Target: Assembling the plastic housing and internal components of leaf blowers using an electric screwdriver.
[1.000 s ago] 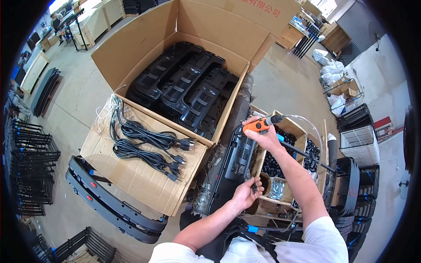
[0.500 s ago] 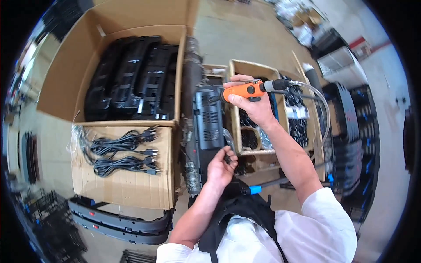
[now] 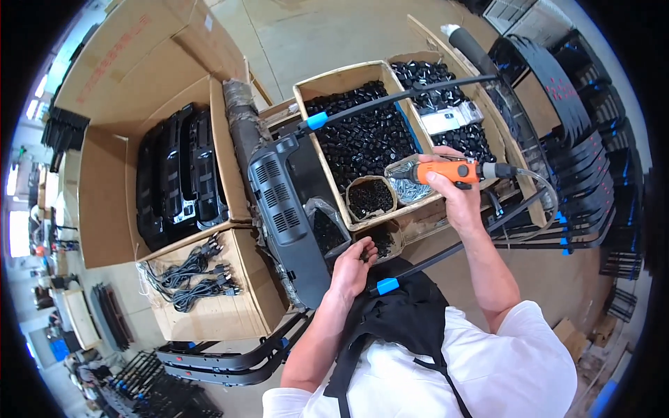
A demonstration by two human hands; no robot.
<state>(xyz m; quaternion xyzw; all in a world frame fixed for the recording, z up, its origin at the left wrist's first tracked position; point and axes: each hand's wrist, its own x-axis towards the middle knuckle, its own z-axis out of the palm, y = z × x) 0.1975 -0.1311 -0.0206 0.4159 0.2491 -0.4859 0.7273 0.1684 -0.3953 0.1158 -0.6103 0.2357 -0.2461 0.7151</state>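
Observation:
My right hand (image 3: 456, 191) is wrapped round an orange air screwdriver (image 3: 451, 171), whose tip points left above a small container of silver screws (image 3: 410, 187). A clear hose (image 3: 547, 182) runs from its back end. My left hand (image 3: 350, 270) is curled, fingertips together, at the edge of an open bag of small black parts (image 3: 385, 245). What those fingers hold, if anything, is too small to make out. Left of that hand lies a long black plastic cover (image 3: 280, 202) with vent slots. A round tub of small dark screws (image 3: 370, 198) stands between the hands.
Beyond my hands, a wooden bin (image 3: 306, 104) holds many black knobs. A black bar with blue ends (image 3: 418, 90) lies across it. At left, a cardboard box (image 3: 104, 202) contains black covers, and coiled power cords (image 3: 195, 282) lie on another carton. Curved black parts (image 3: 592, 188) are stacked at right.
The view has swung toward the right. My right hand has drawn the screwdriver off the vented cover to above the screw container. My left hand remains curled beside the cover.

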